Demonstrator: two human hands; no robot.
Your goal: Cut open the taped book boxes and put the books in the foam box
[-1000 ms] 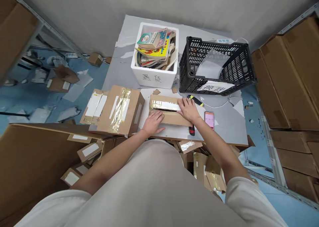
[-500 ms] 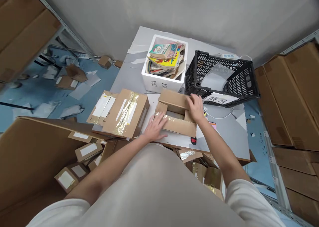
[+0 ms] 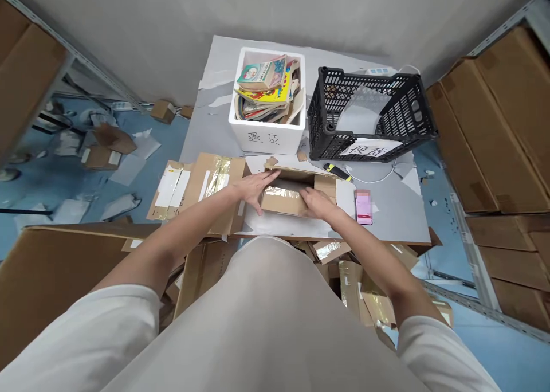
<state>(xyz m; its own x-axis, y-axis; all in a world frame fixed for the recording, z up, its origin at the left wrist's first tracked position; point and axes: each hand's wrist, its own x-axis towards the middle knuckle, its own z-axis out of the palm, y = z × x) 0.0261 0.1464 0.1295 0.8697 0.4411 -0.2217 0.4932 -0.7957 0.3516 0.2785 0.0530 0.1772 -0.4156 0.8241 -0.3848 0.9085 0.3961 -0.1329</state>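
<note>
A small cardboard box [image 3: 281, 203] with its top open sits near the front edge of the table. At its left end is my left hand [image 3: 256, 189], fingers stretched over the upper edge and thumb down along the near corner. My right hand [image 3: 318, 203] grips the near side towards the right, its fingertips bent over the edge into the box. Shiny tape runs along the near flap. Behind the box lies a black and yellow box cutter [image 3: 338, 172]. A phone [image 3: 363, 207] with a pink screen rests to the right.
Taped cardboard boxes [image 3: 217, 185] stand left on the table [image 3: 201, 117]. Behind are a white foam box [image 3: 266, 134] of books and a black plastic crate [image 3: 372, 117]. Several cartons lie below the front edge; a large open carton [image 3: 64, 289] is at lower left.
Both hands have shifted on the box: the left to its left end, the right from the far right corner to the near side. The box cutter and phone have come into fuller view.
</note>
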